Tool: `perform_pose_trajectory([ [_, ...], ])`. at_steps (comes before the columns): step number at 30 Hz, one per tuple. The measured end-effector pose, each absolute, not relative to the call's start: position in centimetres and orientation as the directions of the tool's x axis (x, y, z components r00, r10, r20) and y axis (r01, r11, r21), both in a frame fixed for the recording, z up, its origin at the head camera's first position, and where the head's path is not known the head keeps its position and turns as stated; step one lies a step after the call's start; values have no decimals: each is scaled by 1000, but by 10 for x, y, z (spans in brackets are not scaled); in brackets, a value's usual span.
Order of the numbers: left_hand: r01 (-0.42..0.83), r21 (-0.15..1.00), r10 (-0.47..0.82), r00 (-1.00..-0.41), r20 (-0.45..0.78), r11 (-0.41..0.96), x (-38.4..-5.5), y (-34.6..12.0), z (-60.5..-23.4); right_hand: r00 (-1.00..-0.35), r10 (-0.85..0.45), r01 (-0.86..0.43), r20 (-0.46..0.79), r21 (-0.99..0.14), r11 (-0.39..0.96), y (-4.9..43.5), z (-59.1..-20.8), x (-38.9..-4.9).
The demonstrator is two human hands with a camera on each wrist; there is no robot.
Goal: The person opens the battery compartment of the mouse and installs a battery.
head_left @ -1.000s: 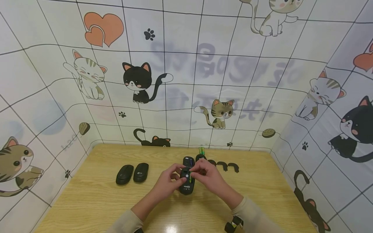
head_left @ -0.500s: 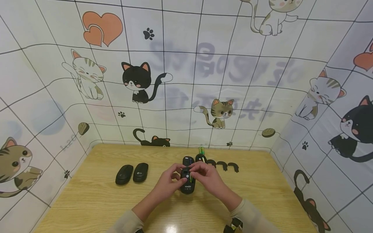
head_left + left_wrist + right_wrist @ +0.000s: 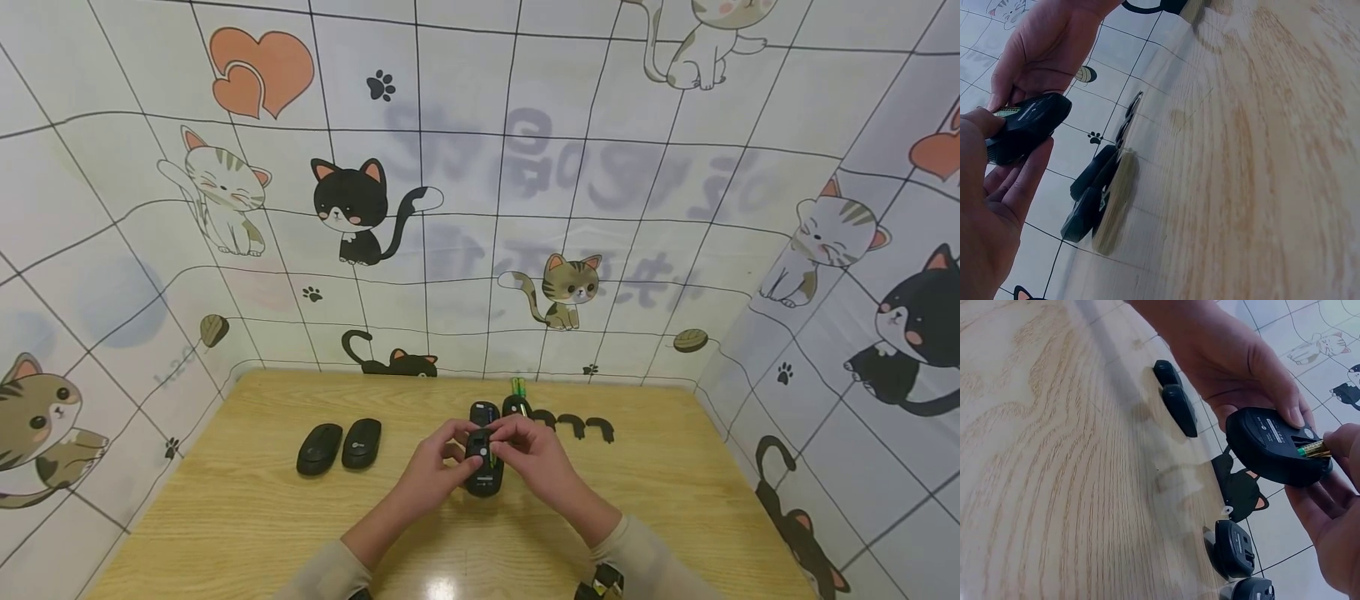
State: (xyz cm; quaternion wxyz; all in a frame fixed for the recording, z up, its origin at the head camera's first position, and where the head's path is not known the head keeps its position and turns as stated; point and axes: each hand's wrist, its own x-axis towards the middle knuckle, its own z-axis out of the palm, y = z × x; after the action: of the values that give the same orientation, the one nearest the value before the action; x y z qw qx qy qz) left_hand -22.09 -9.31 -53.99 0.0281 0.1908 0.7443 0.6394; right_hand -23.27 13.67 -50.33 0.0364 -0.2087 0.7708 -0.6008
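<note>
Mouse in hand point(image 3: 1272, 450): sits bottom up between both hands, raised off the desk point(image 3: 225, 533), battery compartment exposed.
Left hand point(image 3: 435, 458): fingers clamped on the mouse, thumb across the underside.
Right hand point(image 3: 536, 452): fingers pinched on a battery point(image 3: 1313, 449), green end inside the compartment.
Mouse shell: probably light, stiff, rather slippery; best gripped along both flanks, away from the opening.
Battery casing: likely hard and slick; best pinched at the raised end.
Beyond the hands: bottom-up mouse point(image 3: 483, 411), partly covered mouse point(image 3: 515, 406), green batteries point(image 3: 518, 387), curved black pieces point(image 3: 572, 425).
Far left: two mice point(image 3: 319, 450), side by side.
In the way: left thumb, close to the compartment.
</note>
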Motion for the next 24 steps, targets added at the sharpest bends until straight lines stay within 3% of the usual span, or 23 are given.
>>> perform_pose_trajectory([
  [24, 276, 958, 334, -913, 235, 79, -221, -92, -539, -914, -324, -318, 245, -927, 198, 136, -508, -228],
])
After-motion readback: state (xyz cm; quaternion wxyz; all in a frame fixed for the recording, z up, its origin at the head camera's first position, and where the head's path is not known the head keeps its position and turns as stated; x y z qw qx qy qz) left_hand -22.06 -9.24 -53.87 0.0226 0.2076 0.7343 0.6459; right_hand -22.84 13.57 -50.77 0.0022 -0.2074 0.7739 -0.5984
